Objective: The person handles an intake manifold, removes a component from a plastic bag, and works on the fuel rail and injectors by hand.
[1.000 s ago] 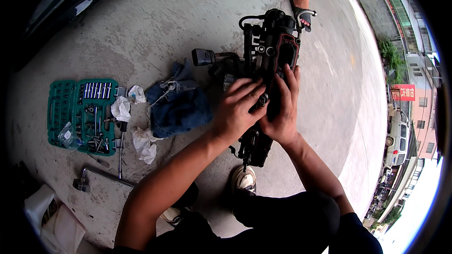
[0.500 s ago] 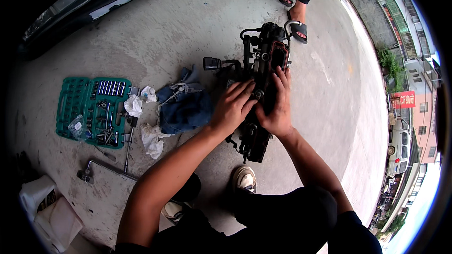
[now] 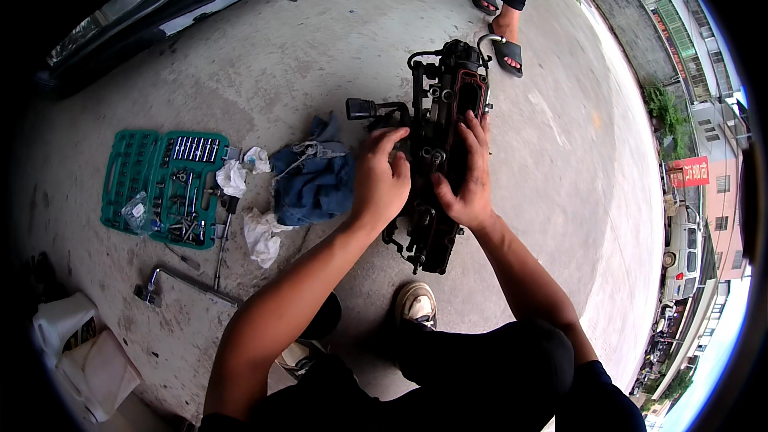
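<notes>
A long black engine intake manifold (image 3: pixel 438 104) with red gaskets stands on the concrete between my feet and the person opposite. My right hand (image 3: pixel 472 184) lies along its right side, fingers stretched out and thumb apart on the dark body. At the manifold's left edge is my left hand (image 3: pixel 380 180), its index finger and thumb spaced apart with nothing visible between them. Its other fingers are mostly hidden. A black connector-like end (image 3: pixel 360 109) sticks out to the left of the manifold. Beside my left wrist lies a crumpled blue cloth (image 3: pixel 312 188).
Left of the cloth, a green socket set case (image 3: pixel 120 160) lies unfolded. Crumpled white paper (image 3: pixel 262 238) and a bent wrench bar (image 3: pixel 192 282) are nearby. White jugs (image 3: pixel 100 372) stand lower left, a car (image 3: pixel 168 12) upper left. Another person's sandalled foot (image 3: pixel 506 48) is beyond the manifold.
My left hand has drawn back left from the top of the manifold to its left edge, uncovering the middle. My right hand has stayed nearly in place.
</notes>
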The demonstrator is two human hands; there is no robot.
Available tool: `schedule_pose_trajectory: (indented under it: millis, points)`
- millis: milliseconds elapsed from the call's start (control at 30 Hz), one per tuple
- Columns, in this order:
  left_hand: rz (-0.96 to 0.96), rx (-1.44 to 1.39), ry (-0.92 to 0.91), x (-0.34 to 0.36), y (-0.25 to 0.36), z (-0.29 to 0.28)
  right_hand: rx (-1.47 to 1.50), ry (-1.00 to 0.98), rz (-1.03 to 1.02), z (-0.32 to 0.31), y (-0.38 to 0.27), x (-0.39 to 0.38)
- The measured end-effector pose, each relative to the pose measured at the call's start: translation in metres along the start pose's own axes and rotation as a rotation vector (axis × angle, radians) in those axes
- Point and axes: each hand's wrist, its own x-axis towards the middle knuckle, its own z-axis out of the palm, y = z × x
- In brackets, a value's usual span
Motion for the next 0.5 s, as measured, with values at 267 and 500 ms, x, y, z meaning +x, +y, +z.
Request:
schedule_pose_trajectory:
  millis: [267, 500]
  points:
    - [0.038, 0.293, -0.133, 0.026, -0.042, 0.000, -0.172, -0.009, -0.036, 0.013, -0.002, 0.001]
    - [-0.355, -0.592, -0.093, 0.036, -0.087, 0.011, -0.175, 0.006, -0.019, 0.023, 0.005, 0.006]
